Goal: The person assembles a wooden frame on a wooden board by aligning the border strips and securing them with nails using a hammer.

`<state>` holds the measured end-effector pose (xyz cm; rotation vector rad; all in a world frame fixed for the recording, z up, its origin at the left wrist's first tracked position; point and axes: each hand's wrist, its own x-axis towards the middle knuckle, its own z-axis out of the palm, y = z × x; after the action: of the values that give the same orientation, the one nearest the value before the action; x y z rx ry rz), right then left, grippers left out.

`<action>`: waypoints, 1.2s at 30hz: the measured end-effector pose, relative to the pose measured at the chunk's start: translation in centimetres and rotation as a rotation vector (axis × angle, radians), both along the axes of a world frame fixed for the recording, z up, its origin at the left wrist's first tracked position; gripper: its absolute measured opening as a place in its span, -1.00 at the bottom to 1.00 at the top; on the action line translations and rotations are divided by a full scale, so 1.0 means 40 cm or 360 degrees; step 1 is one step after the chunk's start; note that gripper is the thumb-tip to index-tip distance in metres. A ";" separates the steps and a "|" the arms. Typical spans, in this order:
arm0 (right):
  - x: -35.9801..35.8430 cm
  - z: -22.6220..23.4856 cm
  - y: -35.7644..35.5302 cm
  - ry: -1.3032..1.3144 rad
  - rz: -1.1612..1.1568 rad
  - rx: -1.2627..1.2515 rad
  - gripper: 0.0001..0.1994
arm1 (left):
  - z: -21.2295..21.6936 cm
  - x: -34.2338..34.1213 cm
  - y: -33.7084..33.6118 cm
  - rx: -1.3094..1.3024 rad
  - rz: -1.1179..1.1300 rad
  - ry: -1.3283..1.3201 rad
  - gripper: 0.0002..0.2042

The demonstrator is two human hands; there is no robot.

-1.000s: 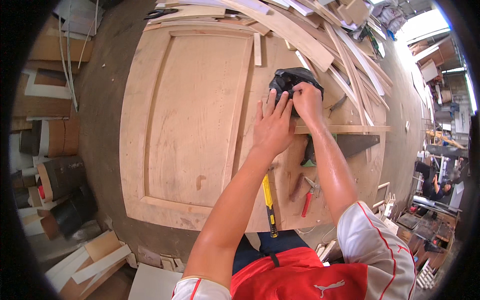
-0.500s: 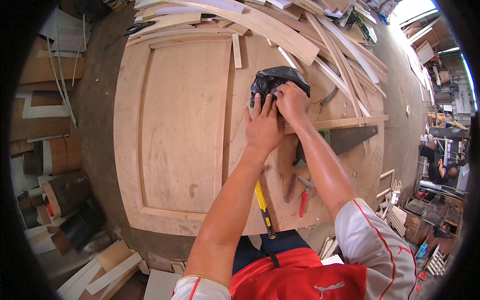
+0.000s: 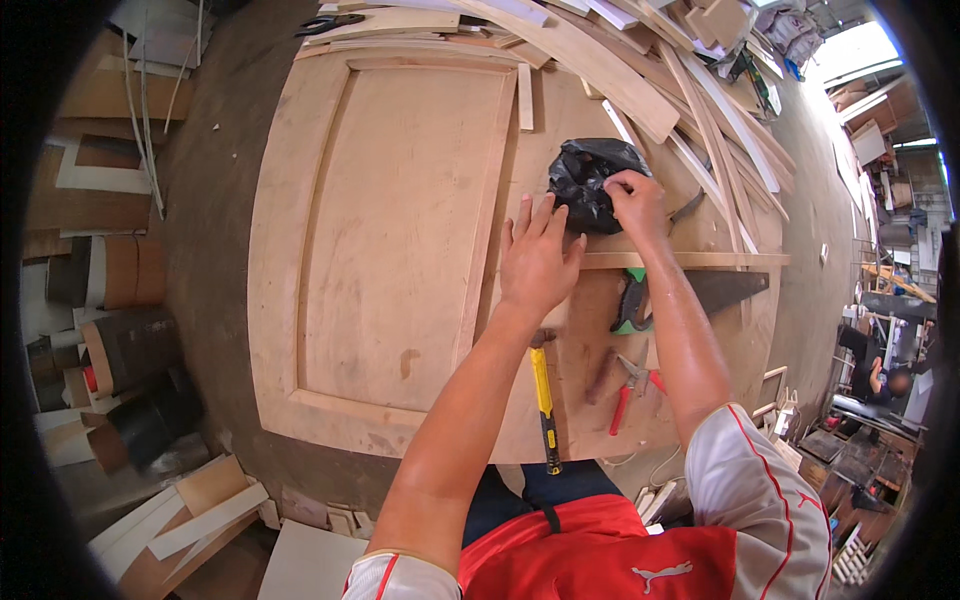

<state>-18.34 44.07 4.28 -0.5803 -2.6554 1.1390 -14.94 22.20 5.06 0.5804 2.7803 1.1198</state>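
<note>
We record the bag (image 3: 580,180) as thin plastic, crinkled and glossy. We note matt, smooth-looking wood on the framed panel (image 3: 410,230), lightly stained. The saw blade (image 3: 715,290) appears dull metal; we read the hammer handle (image 3: 543,390) and pliers grips (image 3: 620,410) as plastic. We log the shirt (image 3: 600,545) as cloth, the loose strip (image 3: 710,260) as bare wood.

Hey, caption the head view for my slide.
Left hand and right hand at a black plastic bag on a wooden worktop; hammer, red-handled pliers and handsaw nearby.
</note>
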 end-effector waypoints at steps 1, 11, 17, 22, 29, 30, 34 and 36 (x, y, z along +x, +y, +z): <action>-0.003 0.004 0.001 -0.0012 -0.0030 0.0000 -0.85 | 0.003 0.003 -0.012 0.0040 0.0027 0.0035 -0.48; -0.006 0.012 -0.005 -0.0124 -0.0126 -0.0146 -0.83 | 0.011 0.022 -0.118 0.0379 0.0243 0.0237 -0.64; -0.001 -0.017 -0.019 -0.0114 0.0070 0.0509 -0.82 | 0.002 0.041 -0.137 0.0389 0.0284 0.0224 -0.67; 0.013 -0.039 -0.031 -0.0032 0.0156 0.0751 -0.86 | 0.015 0.040 -0.070 0.0166 0.0089 0.0224 -0.61; 0.013 -0.030 -0.044 -0.0061 0.0010 0.0467 -0.88 | -0.008 0.022 0.063 -0.0145 -0.0134 0.0020 -0.46; 0.014 -0.029 -0.029 -0.0112 0.0008 0.0353 -0.86 | -0.009 0.024 0.074 -0.0145 -0.0149 0.0021 -0.46; 0.014 -0.027 0.002 -0.0083 -0.0015 0.0075 -0.86 | -0.008 0.028 0.084 -0.0208 -0.0166 -0.0127 -0.42; 0.014 0.002 -0.003 -0.0186 -0.0113 -0.0361 -0.86 | -0.011 0.031 0.084 -0.0201 -0.0167 -0.0194 -0.41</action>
<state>-17.79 43.95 4.35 -0.7975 -2.5936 1.4377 -13.69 25.57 4.63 0.6141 2.6591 0.9193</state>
